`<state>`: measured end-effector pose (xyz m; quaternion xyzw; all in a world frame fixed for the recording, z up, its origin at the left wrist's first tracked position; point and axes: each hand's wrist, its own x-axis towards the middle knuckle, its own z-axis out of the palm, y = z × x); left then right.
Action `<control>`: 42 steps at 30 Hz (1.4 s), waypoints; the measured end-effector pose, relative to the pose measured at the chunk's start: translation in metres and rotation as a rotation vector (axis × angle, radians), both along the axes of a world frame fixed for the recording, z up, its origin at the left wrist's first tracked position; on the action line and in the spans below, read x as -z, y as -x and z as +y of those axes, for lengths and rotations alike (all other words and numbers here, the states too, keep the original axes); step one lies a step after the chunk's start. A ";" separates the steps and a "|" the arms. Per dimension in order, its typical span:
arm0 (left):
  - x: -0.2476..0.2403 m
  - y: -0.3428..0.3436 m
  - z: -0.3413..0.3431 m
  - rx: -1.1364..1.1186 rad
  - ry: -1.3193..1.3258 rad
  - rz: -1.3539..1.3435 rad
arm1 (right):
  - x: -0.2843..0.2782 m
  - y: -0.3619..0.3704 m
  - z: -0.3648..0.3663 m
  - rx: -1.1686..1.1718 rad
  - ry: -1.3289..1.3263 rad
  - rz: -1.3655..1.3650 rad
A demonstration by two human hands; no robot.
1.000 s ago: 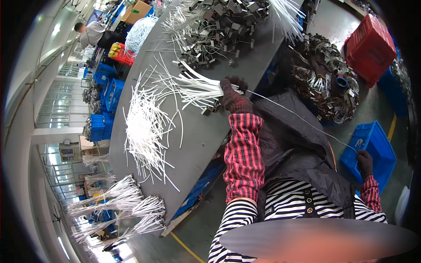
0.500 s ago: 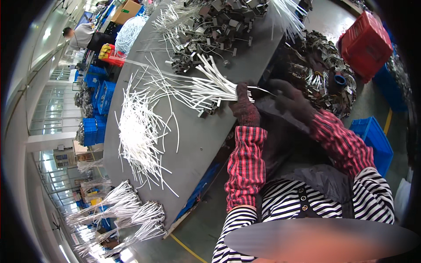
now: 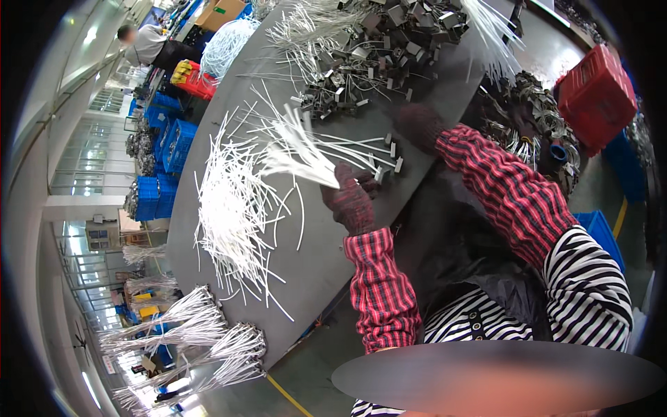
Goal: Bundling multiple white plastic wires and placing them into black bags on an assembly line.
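My left hand [image 3: 351, 199], in a dark knit glove, is closed around the near ends of a bundle of white tubes [image 3: 295, 156], which fan out over the grey table. Just beyond its fingers lie several thin white wires with small metal blocks [image 3: 390, 154] at their ends. My right hand [image 3: 419, 126], gloved too, is over the table near a heap of dark metal blocks with wires [image 3: 389, 45]. Motion smears its fingers, so whether it holds anything does not show.
Left of my hands spreads a loose pile of white tubes [image 3: 233, 208]. Tied wire bundles [image 3: 187, 323] hang past the table's [image 3: 306, 260] lower left edge. At right stand a red crate [image 3: 596, 101] and a blue bin [image 3: 601, 236]. A person [image 3: 149, 47] is far back left.
My left hand has moved left and down over the table with the tube bundle. My right hand has left the bundle's near end and swung forward and left toward the metal-block heap.
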<state>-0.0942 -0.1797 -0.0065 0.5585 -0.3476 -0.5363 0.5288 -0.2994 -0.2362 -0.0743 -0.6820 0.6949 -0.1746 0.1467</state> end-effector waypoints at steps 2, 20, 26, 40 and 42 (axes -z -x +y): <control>-0.001 -0.003 0.008 0.035 0.016 0.178 | -0.005 0.001 0.025 -0.050 0.173 -0.341; 0.071 0.131 0.035 0.188 0.080 0.237 | 0.009 0.104 0.452 0.786 0.009 -1.048; 0.063 0.120 0.031 0.057 -0.059 0.589 | 0.065 0.174 0.546 1.059 -0.181 -0.921; 0.042 0.095 0.006 -0.068 -0.089 0.566 | 0.109 0.189 0.580 1.174 -0.174 -0.932; 0.043 0.094 0.006 -0.059 -0.114 0.550 | 0.110 0.188 0.580 1.164 -0.156 -1.000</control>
